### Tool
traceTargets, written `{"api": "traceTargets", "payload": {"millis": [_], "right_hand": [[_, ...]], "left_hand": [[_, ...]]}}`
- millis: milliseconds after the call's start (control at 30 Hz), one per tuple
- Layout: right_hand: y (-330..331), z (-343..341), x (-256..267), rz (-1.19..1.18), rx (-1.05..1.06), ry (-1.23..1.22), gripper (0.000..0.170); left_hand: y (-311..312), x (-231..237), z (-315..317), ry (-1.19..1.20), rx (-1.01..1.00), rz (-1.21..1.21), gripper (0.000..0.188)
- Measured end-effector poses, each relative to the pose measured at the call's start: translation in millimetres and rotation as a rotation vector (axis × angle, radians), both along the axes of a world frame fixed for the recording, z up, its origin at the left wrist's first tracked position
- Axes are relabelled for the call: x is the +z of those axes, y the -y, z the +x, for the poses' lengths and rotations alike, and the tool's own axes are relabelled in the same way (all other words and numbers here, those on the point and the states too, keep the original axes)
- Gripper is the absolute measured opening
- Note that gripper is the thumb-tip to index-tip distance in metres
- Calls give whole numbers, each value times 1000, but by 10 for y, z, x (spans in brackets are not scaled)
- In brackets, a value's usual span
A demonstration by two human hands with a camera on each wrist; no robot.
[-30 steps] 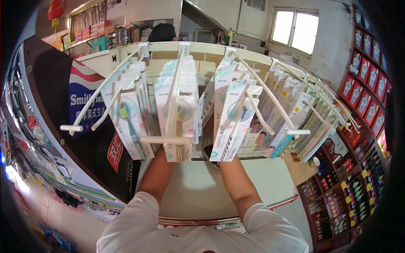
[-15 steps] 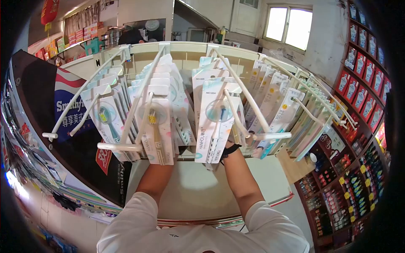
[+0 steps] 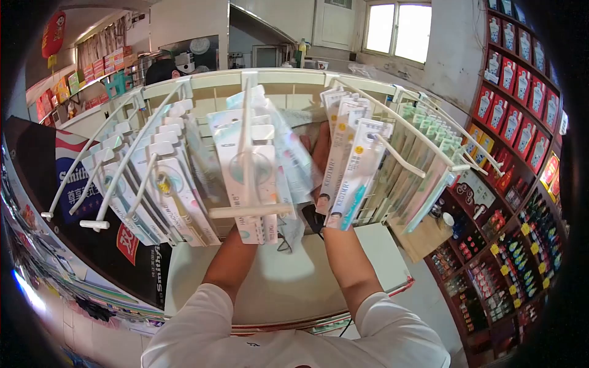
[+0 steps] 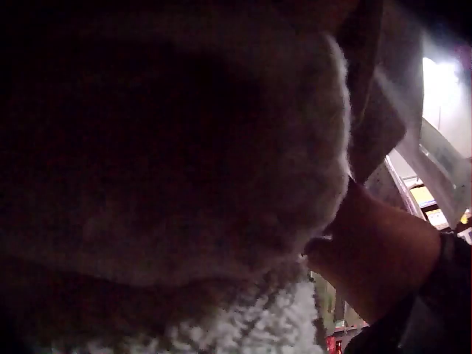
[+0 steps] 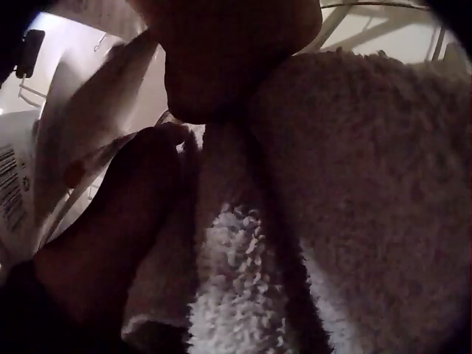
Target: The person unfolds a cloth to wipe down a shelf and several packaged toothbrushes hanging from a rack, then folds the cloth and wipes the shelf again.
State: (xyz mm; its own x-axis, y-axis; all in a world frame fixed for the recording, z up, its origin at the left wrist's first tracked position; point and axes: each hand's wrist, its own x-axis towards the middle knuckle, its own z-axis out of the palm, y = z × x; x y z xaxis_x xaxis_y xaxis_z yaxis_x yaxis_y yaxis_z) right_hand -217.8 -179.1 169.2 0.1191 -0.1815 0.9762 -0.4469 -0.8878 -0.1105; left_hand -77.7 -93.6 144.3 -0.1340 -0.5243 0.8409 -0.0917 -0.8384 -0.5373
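Both forearms reach under and behind toothbrush packs (image 3: 250, 184) hanging in rows on a white hook rack. Part of my right hand (image 3: 319, 147) shows in the gap beside the KEDIMR toothbrush packs (image 3: 350, 178); in the head view, packs hide my left hand. A fluffy pale towel (image 5: 369, 162) is bunched between the hands and fills much of both wrist views. In the right wrist view, my left hand (image 5: 118, 203) grips its folds from the left, while fingers of the right hand hold it from above. The left wrist view is mostly dark towel (image 4: 221, 184).
Long white hooks (image 3: 251, 211) stick out toward me. Below the packs lies a pale flat surface (image 3: 294, 279). A black Smithfield panel (image 3: 144, 264) stands at the left, and shelves of red boxes (image 3: 515, 129) line the right. Part of a person's head (image 3: 161, 71) shows behind the rack.
The view has turned right and the packs have shifted left in it. My hands have moved right along the rack, to the gap between the HANHOU and KEDIMR rows.
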Motion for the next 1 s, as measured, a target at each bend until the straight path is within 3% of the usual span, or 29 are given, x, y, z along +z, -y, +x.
{"api": "traceTargets", "payload": {"millis": [333,400,700,767,967,1000], "right_hand": [[377,-337,142,36,37,12,61],[407,-438,118,38,43,11,61],[779,-396,357,67,74,9,61],[673,-622,91,74,90,6,61],[855,-730,35,99,148,-2,61],[1114,-495,447,103,154,-3,61]], "left_hand": [[25,-62,-407,-102,-243,48,31],[318,214,-556,-125,-293,53,31],[482,275,-879,-230,-515,94,30],[550,324,-898,-255,-554,101,30],[598,278,-1106,-333,-664,124,29],[675,314,-1185,-346,-685,128,29]]}}
